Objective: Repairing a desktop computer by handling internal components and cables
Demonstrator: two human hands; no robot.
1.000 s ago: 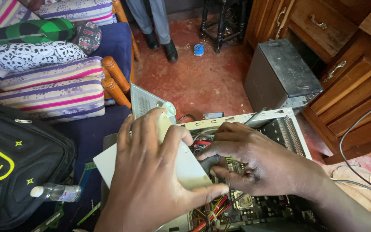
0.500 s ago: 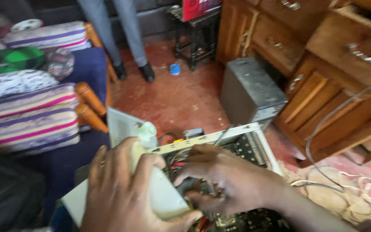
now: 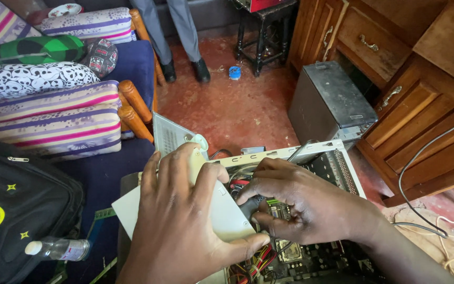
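Observation:
An open computer case [image 3: 337, 158] lies in front of me, with its circuit board [image 3: 311, 257] and red and yellow wires [image 3: 253, 260] showing. My left hand [image 3: 185, 221] presses flat on a pale cream rectangular drive unit [image 3: 227, 215] that rests over the case's left side, with my fingers and thumb wrapped round its edges. My right hand [image 3: 300, 202] reaches inside the case right beside that unit. Its fingers are closed around a dark connector or cable end [image 3: 250, 205], which is mostly hidden.
A black backpack [image 3: 17, 210] and a small plastic bottle [image 3: 59, 248] lie at the left. Striped and patterned cushions [image 3: 53, 115] fill a chair. A dark computer tower [image 3: 332, 102] stands by a wooden cabinet [image 3: 416, 79]. Another person's legs [image 3: 179, 37] stand on the red floor. Loose cables [image 3: 442, 231] trail at the right.
The view has swung back to the left, so the backpack and bottle show again. Both hands stay on the drive unit and inside the case, barely shifted.

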